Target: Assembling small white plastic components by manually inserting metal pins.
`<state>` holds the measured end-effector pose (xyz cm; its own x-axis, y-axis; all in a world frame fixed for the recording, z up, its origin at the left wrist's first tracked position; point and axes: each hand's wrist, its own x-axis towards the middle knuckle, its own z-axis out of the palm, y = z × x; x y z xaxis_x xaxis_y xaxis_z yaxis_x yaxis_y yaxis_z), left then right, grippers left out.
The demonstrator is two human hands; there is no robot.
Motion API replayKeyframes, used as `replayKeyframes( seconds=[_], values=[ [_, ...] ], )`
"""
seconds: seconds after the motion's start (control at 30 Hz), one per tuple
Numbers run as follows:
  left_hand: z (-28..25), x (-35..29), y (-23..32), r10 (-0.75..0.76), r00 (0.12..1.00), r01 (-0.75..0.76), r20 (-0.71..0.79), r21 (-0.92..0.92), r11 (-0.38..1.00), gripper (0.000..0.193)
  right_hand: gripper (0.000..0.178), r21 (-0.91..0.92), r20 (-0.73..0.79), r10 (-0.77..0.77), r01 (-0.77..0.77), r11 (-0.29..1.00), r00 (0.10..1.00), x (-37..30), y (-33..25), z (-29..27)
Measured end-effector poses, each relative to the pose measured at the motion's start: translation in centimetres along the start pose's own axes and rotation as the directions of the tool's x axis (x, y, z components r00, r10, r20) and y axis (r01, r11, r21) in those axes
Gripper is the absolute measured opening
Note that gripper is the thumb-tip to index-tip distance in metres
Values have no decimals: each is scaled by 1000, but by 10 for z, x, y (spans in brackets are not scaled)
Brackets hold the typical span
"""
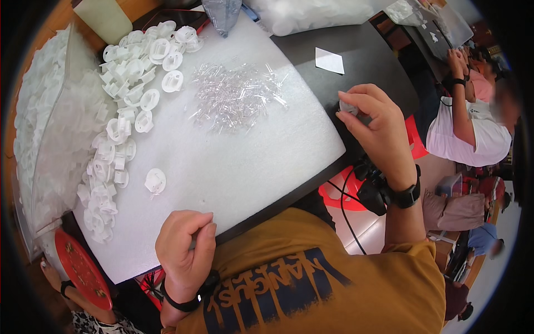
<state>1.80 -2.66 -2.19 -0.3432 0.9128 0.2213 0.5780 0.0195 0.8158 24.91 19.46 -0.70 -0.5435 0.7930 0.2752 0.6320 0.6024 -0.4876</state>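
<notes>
My right hand (384, 125) is raised over the right side of the dark table. Thumb and fingertips pinch a small whitish plastic part (349, 107), mostly covered by the fingers. Near the front edge of the white foam sheet (245, 167), my left hand (186, 247) is curled, thumb against the index finger; whatever it may hold is hidden. A single round white plastic piece (155, 181) lies on the foam beyond it. Many more white plastic rings with clips (133, 69) are heaped along the sheet's left side. Thin clear plastic pins (236, 97) lie in a loose pile at mid-sheet.
A large clear bag of white parts (50, 128) stands at the left. A white card (329, 60) rests on the dark table (372, 61); another filled bag (311, 14) lies behind. A red round stool (80, 267) is at lower left. Other people sit at the right.
</notes>
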Motion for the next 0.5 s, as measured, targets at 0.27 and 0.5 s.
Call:
replayKeyframes(
  seconds=[0.27, 0.5],
  values=[
    [-3, 1, 3, -33, 999, 33, 6, -1, 999, 12, 44, 323, -85, -168, 187, 928, 982, -5, -55, -7],
    [-7, 16, 35, -290, 912, 410, 291, -626, 663, 13, 57, 664, -72, -401, 344, 664, 913, -8, -103, 6]
  ],
)
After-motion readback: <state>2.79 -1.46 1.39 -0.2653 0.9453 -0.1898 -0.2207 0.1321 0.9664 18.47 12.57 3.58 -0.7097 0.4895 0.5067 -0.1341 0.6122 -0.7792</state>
